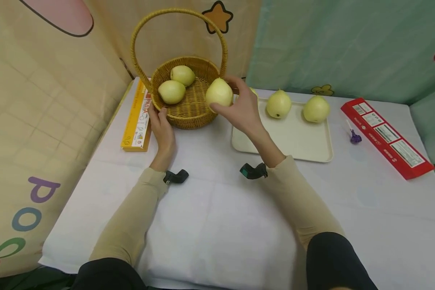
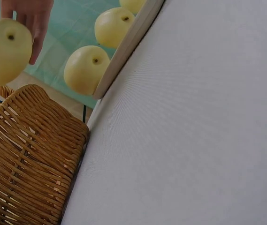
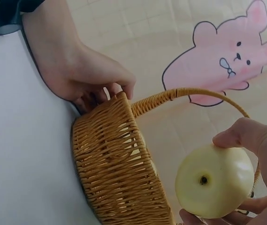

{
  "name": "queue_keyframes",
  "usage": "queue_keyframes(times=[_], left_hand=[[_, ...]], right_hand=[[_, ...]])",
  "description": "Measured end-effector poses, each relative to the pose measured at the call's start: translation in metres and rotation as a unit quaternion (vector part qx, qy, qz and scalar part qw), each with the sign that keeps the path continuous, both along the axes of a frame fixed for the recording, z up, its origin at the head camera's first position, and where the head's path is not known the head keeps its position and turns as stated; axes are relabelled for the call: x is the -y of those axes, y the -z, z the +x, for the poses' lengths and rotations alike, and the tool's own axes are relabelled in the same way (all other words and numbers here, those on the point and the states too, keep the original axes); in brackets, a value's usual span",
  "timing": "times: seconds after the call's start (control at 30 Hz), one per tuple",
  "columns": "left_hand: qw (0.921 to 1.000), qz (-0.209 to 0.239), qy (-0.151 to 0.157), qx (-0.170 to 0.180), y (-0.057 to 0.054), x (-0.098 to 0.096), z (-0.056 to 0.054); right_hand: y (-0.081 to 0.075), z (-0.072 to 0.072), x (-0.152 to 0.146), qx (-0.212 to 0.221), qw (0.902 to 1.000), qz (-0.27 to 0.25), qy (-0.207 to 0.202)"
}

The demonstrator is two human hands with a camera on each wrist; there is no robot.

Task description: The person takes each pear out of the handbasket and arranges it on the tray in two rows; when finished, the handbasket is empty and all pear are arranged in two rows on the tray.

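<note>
A yellow wicker basket point(image 1: 188, 122) with a tall handle stands at the back left, holding two pale yellow-green pears point(image 1: 171, 92). At its left side my left hand point(image 1: 163, 135) grips the rim, thumb over the edge in the right wrist view. My right hand point(image 1: 244, 110) holds another pear point(image 3: 213, 180) between thumb and fingers, above the basket's right rim. Right of the basket is a cream tray point(image 1: 290, 139); two pears point(image 1: 278, 104) sit along its back edge, and a third is mostly hidden behind my right hand.
A yellow pasta box point(image 1: 135, 121) lies left of the basket, close against it. On the right are a red box point(image 1: 388, 139) and a small purple-wrapped lollipop point(image 1: 355, 137). Printed curtains point(image 1: 340, 44) hang directly behind the white-covered table point(image 1: 210, 209).
</note>
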State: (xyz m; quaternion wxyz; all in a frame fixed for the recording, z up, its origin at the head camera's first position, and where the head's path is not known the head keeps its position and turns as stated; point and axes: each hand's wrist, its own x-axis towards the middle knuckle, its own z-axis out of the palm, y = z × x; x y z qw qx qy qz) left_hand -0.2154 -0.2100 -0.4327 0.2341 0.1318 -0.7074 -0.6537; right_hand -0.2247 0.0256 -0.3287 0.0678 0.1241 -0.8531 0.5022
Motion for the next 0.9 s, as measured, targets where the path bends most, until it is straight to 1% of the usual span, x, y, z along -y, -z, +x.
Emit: queue_keyframes(times=[0.1,0.2,0.33,0.43,0.63,0.77,0.9], left_hand=[[1.0,-0.001,-0.004,0.002,0.0,0.001,0.0],[1.0,-0.002,-0.005,0.006,0.0,0.002,0.001],[0.9999,-0.004,-0.009,0.01,0.0,0.003,0.0],[0.9999,0.0,-0.009,0.007,0.0,0.003,0.0],[1.0,0.004,-0.002,0.001,0.0,0.002,-0.001],[1.0,0.004,0.0,0.0,0.0,0.002,-0.001],[1.0,0.005,0.002,0.0,0.0,0.001,-0.001]], right_hand=[[0.003,0.008,-0.01,0.006,1.0,-0.001,0.003],[0.007,0.015,-0.019,0.013,0.9999,0.009,0.006],[0.017,0.022,-0.03,0.021,0.9993,0.031,0.006],[0.024,0.027,-0.038,0.031,0.9985,0.044,0.014],[0.038,0.035,-0.048,0.055,0.996,0.062,0.034],[0.046,0.037,-0.05,0.076,0.9929,0.086,0.03],[0.047,0.039,-0.053,0.106,0.9874,0.116,0.019]])
